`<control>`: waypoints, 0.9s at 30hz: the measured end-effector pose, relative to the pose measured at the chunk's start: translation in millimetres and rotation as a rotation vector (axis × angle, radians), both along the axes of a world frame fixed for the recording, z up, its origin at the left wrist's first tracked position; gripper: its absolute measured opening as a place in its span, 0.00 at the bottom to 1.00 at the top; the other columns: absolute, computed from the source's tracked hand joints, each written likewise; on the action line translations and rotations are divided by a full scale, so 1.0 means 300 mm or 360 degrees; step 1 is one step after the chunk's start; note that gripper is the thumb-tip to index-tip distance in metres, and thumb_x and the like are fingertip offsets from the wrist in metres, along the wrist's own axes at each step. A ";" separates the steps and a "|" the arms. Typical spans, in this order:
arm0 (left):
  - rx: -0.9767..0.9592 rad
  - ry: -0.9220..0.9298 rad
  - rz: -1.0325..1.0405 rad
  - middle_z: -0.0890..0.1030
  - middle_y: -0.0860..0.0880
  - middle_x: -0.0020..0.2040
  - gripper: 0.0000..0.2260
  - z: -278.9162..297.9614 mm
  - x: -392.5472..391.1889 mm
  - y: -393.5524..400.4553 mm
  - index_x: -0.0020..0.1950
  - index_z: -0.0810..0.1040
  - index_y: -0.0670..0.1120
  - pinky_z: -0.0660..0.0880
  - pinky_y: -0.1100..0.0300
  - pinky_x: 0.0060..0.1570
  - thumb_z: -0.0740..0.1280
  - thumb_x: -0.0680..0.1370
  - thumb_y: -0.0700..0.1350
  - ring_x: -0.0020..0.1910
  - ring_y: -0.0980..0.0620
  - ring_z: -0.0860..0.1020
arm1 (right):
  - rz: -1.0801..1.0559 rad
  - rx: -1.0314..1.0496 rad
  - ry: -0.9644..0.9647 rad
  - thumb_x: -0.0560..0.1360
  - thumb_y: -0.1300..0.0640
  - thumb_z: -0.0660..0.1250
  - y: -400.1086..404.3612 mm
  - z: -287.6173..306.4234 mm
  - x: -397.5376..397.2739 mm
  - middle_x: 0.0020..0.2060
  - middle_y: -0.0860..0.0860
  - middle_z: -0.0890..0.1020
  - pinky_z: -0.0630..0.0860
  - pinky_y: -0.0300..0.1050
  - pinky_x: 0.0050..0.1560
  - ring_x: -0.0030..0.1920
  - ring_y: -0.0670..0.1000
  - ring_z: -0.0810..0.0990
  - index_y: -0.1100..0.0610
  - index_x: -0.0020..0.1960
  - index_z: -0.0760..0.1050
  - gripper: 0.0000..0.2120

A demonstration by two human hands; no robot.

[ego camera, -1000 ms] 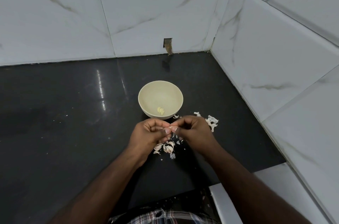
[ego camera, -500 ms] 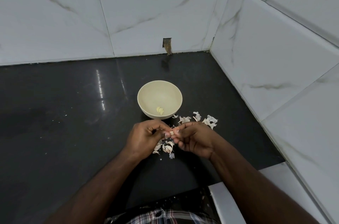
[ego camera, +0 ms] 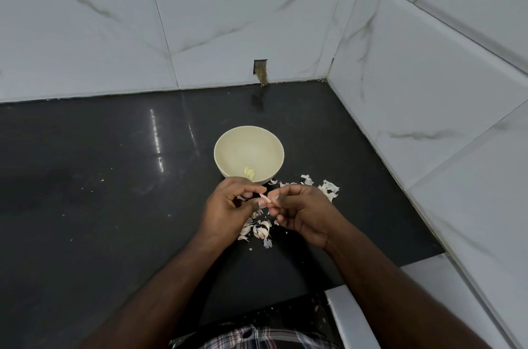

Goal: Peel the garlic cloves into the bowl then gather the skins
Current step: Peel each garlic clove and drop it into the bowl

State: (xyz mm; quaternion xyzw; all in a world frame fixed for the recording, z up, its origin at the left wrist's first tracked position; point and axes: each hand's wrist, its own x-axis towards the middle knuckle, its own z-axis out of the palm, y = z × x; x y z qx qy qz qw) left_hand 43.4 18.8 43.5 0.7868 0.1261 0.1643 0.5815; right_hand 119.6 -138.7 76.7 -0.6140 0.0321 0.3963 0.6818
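A cream bowl [ego camera: 228, 154] stands on the black counter with a couple of peeled cloves [ego camera: 249, 173] in its near side. Just in front of it my left hand [ego camera: 228, 210] and my right hand [ego camera: 303, 212] meet, both pinching one garlic clove [ego camera: 266, 198] between fingertips. Under my hands lies a small heap of unpeeled cloves [ego camera: 258, 230]. Loose white skins [ego camera: 328, 188] are scattered to the right of the bowl.
The black counter [ego camera: 100, 191] runs left and ends at white marble-look tiled walls behind and to the right. A small hole in the back wall [ego camera: 260, 69] sits above the bowl. A white ledge [ego camera: 348, 317] meets the counter at the near right.
My hands have stayed together on the clove, turning it a little between the fingertips. My right hand moved slightly toward me, uncovering more skins beside the bowl.
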 end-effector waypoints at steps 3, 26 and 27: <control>0.0077 0.0009 0.0037 0.80 0.56 0.46 0.14 -0.001 -0.003 0.003 0.47 0.86 0.58 0.76 0.67 0.50 0.78 0.71 0.39 0.48 0.57 0.79 | -0.0041 -0.0015 -0.0069 0.77 0.69 0.66 0.007 0.001 -0.005 0.36 0.58 0.82 0.76 0.39 0.33 0.33 0.48 0.79 0.64 0.47 0.80 0.05; -0.0949 0.0139 -0.0054 0.85 0.39 0.44 0.09 0.011 -0.015 -0.005 0.51 0.84 0.39 0.78 0.62 0.41 0.64 0.80 0.32 0.41 0.49 0.83 | -0.0118 -0.0738 -0.1006 0.70 0.63 0.77 -0.080 -0.023 0.077 0.38 0.50 0.87 0.84 0.47 0.46 0.39 0.49 0.86 0.53 0.43 0.84 0.06; -0.0947 0.0146 -0.0057 0.85 0.39 0.44 0.10 0.009 -0.015 -0.004 0.51 0.85 0.40 0.78 0.62 0.41 0.64 0.80 0.32 0.41 0.49 0.83 | -0.0074 -0.0850 -0.1094 0.71 0.63 0.75 -0.085 -0.020 0.082 0.43 0.48 0.87 0.83 0.44 0.50 0.42 0.45 0.85 0.51 0.45 0.85 0.08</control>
